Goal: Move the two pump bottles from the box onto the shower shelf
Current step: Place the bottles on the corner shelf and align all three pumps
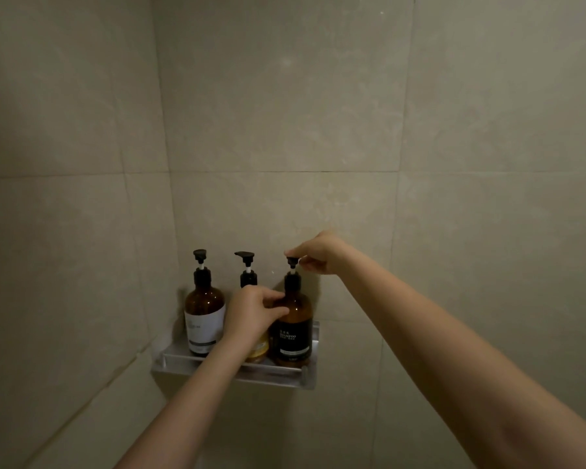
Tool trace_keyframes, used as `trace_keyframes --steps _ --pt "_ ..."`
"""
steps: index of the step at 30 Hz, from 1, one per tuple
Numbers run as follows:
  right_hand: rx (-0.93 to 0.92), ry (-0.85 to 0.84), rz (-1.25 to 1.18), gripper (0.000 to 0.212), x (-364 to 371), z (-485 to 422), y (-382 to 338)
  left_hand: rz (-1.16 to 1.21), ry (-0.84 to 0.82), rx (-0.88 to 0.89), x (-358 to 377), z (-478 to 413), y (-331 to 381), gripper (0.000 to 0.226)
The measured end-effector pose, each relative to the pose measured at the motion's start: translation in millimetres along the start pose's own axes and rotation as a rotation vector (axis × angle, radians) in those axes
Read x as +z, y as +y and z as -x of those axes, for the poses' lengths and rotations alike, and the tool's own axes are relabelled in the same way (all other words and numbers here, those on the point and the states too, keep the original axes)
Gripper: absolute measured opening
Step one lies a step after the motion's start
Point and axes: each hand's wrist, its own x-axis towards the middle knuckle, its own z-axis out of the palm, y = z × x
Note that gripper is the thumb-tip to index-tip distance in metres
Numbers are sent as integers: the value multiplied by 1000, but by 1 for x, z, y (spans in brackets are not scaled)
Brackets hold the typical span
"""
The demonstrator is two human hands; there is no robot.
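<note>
Three amber pump bottles stand upright on a metal shower shelf point(170, 358) in the tiled corner. The white-label bottle point(204, 318) is at the left. The yellow-label bottle point(258, 350) is in the middle, mostly hidden behind my left hand. The black-label shampoo bottle point(293, 336) is at the right. My left hand point(251, 311) grips the shampoo bottle's shoulder. My right hand point(318, 253) pinches that bottle's black pump head from the right. The box is out of view.
Beige marble-look tiles cover both walls, which meet in a corner just left of the shelf. The shelf has a thin front rail point(278, 369). Above the pump heads there is only bare wall.
</note>
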Motion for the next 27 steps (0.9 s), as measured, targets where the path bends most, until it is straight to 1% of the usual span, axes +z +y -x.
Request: trace_keyframes --steps 3,7,9,11,12,13,14,16,18,20,22,25,27 --pt "1 21 -51 28 2 0 4 15 15 6 1 0 -1 36" --pt "0 10 -42 31 1 6 3 65 -14 28 -3 4 -1 32" --pt "-8 24 6 38 0 7 1 111 75 17 -11 7 -2 23" --pt "-91 89 105 45 1 7 -1 137 251 -43 -28 8 -7 16" --pt "-180 136 140 43 3 5 -3 150 322 -75 -37 7 -11 14" --pt "-286 179 155 38 5 4 -6 156 358 -100 -46 7 -18 14" --pt "-382 205 161 31 9 4 -10 151 359 -123 -54 6 -24 15" --pt "-499 185 214 23 18 6 -21 144 288 -168 -64 4 -36 23" --pt "-535 93 354 27 32 8 -33 175 192 -198 -66 1 -44 34" --pt "-530 18 510 32 47 7 -40 168 124 -204 -63 -2 -47 42" --pt "-520 3 608 34 58 4 -44 126 78 -199 -60 -7 -49 48" --pt "-505 14 645 31 65 0 -45 54 26 -177 -56 -14 -49 55" --pt "-502 13 656 27 65 -2 -45 21 2 -172 -54 -17 -49 54"
